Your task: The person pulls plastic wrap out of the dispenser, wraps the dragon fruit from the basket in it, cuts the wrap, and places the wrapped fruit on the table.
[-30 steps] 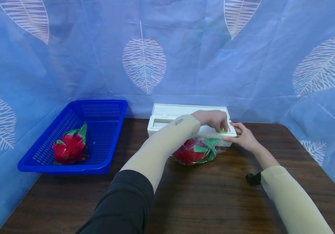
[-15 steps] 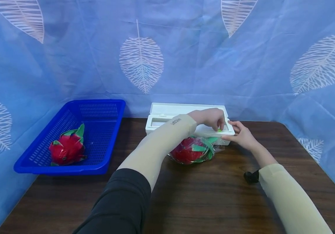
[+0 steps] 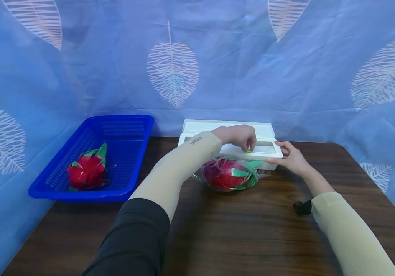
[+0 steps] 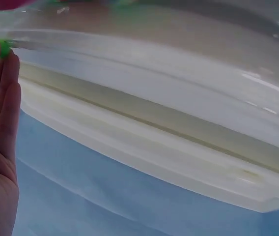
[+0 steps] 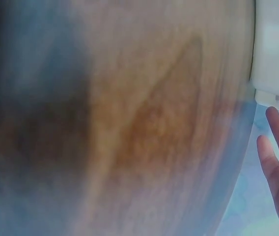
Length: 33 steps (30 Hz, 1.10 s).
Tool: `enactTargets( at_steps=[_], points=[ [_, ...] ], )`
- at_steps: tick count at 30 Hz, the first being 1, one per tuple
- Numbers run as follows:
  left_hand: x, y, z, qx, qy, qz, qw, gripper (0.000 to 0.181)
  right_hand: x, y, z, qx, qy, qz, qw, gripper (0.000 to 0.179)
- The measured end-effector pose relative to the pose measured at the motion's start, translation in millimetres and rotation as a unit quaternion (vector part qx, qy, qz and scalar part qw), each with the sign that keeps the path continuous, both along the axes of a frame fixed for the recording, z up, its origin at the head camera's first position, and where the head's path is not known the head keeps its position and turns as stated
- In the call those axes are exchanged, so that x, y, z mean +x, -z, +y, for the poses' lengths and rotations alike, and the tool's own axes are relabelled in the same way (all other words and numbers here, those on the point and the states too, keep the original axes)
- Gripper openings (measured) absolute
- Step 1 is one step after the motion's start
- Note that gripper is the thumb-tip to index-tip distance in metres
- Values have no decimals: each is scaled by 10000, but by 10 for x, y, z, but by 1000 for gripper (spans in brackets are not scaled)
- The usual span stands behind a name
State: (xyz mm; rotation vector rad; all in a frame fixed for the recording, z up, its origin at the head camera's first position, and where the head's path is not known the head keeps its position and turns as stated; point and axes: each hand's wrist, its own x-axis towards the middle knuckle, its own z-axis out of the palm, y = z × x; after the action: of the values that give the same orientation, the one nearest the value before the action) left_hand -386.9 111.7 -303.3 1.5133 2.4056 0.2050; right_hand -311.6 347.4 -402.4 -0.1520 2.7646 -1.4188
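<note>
Head: white box [image 3: 231, 150], basket [image 3: 124, 159] with 1 dragon fruit [image 3: 88, 172]

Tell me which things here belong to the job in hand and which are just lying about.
In the job:
White box, lid open, right hand gripping one end
Green tab, pinched by the left hand
Plastic-covered dragon fruit in front

Apparently just lying about:
Blue basket
Second dragon fruit, inside it
Leaf-patterned cloth behind
</note>
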Motion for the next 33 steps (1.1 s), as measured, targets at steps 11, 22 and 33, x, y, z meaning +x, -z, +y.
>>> enactTargets(
  at_steps=[11,22,33],
  points=[
    [-32,77,-273,44,-54,22,10000,21,64,-10,72,184,49,-41,9998,92],
    [-7,41,-545,-32,-347,74,9994,21,24,-21,35,217,-76,11,9997,90],
    [2,-13,-891,-165,-618,75,9979,19,12,-40,-29,246,-93,-35,9996,94]
  ],
)
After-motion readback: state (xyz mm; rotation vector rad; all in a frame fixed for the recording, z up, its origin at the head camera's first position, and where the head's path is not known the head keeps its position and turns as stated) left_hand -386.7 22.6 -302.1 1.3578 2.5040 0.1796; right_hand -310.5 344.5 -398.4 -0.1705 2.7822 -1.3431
